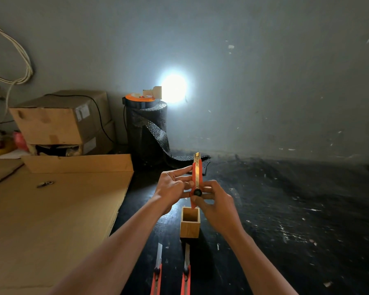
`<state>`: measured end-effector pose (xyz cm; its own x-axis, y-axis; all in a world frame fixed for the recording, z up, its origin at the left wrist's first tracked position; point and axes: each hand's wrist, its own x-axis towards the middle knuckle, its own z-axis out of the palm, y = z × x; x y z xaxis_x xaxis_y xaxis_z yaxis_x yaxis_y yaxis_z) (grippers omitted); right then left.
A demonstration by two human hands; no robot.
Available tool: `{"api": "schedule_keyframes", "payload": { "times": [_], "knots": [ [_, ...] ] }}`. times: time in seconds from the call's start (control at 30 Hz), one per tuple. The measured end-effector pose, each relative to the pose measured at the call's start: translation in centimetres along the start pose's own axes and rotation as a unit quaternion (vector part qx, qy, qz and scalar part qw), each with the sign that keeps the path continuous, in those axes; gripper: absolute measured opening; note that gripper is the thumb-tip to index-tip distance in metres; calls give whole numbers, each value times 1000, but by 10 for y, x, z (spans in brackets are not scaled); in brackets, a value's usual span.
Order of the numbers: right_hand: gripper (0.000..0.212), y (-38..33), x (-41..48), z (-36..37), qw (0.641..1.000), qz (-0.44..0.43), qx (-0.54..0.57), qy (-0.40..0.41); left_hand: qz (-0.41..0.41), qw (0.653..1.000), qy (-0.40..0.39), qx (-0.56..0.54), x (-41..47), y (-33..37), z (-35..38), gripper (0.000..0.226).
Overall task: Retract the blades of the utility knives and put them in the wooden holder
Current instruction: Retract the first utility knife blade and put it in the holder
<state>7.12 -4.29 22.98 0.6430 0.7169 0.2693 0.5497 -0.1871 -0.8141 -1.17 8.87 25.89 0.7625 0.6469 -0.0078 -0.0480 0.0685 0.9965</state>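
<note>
Both hands hold one red utility knife (197, 173) upright above the square wooden holder (190, 222), which stands open-topped on the dark floor. My left hand (173, 188) pinches the knife's left side with fingertips. My right hand (213, 201) grips its lower part, thumb by the black slider knob. The knife's metal tip points up; its red tail end hangs just over the holder's mouth. Two more red utility knives (157, 271) (186, 271) lie side by side on the floor in front of the holder, blades extended toward it.
A large flat cardboard sheet (51, 220) covers the floor at left. Stacked cardboard boxes (60, 122) and a black roll with an orange reel (146, 124) stand against the wall. A bright lamp glares on the wall. Dark floor stretches to the right.
</note>
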Motion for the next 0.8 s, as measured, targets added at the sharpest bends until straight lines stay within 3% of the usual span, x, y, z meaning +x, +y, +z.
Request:
{"api": "schedule_keyframes", "payload": {
  "times": [0.13, 0.37, 0.53, 0.8],
  "knots": [
    [24, 1, 0, -1, 999, -33, -27, -6, 7, 1000, 10, 1, 3, 1, -1, 49],
    [32, 3, 4, 4, 1000, -15, -8, 12, 19, 1000, 15, 13, 5, -1, 2, 47],
    [20, 3, 5, 3, 1000, -20, -1, 11, 20, 1000, 14, 12, 6, -1, 0, 49],
    [25, 10, 8, 4, 999, -19, 24, 8, 25, 1000, 15, 10, 9, -4, 0, 48]
  ]
}}
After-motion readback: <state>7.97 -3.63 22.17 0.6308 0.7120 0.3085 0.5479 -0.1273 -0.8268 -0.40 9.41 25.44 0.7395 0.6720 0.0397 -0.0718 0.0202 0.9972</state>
